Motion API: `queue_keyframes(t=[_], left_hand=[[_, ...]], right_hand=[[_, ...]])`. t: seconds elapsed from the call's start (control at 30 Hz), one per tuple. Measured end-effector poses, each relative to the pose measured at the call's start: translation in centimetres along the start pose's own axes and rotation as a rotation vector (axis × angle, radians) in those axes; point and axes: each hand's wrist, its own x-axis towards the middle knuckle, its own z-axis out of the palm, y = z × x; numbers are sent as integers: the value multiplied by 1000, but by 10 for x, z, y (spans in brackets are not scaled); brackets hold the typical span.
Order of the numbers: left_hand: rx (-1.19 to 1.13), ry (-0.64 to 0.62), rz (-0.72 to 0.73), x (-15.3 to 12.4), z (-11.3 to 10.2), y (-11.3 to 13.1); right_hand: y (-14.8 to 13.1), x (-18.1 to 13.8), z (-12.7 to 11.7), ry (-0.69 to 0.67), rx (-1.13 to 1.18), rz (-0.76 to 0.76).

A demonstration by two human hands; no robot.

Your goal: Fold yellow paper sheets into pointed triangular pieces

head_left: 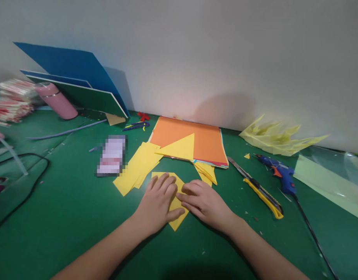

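Observation:
A yellow paper sheet (176, 222) lies on the green mat (79, 210) in front of me. My left hand (158, 202) rests flat on it with fingers stretched out and thumb along the lower edge. My right hand (204, 202) lies flat on the sheet's right side, fingers extended and pointing left toward the left hand. Just behind sit a pile of yellow paper pieces (138, 167) and a yellow triangle (180, 148) on a stack of coloured paper with an orange top sheet (205, 140).
A yellow utility knife (259, 188) and a blue glue gun (279, 175) with its black cord lie to the right. Crumpled yellow paper (275, 138) is by the wall. Blue boards (76, 77), a pink bottle (56, 101), scissors (136, 125) and a black cable (27, 186) are at left.

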Motion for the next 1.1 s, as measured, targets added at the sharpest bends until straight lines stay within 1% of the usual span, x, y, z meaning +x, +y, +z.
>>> queue_keyframes(t=[0.37,0.47,0.6,0.83,0.9,1.03,1.1], left_hand=[[26,-3,20,0,0,1],[6,-15,22,2,-1,0],[-5,-13,5,2,-3,0],[-8,-7,8,2,-2,-1],[-7,-7,6,2,-2,-1],[-16,-12,5,2,-2,-1],[-19,-15,10,2,-2,-1]], right_hand=[[-2,2,0,-15,-21,11],[-2,1,-1,28,3,19],[0,-4,-8,101,1,73],[9,-11,-19,84,-72,87],[11,-12,-21,88,-116,66],[15,-13,-25,76,-160,-56],[17,-14,-25,81,-168,-87]])
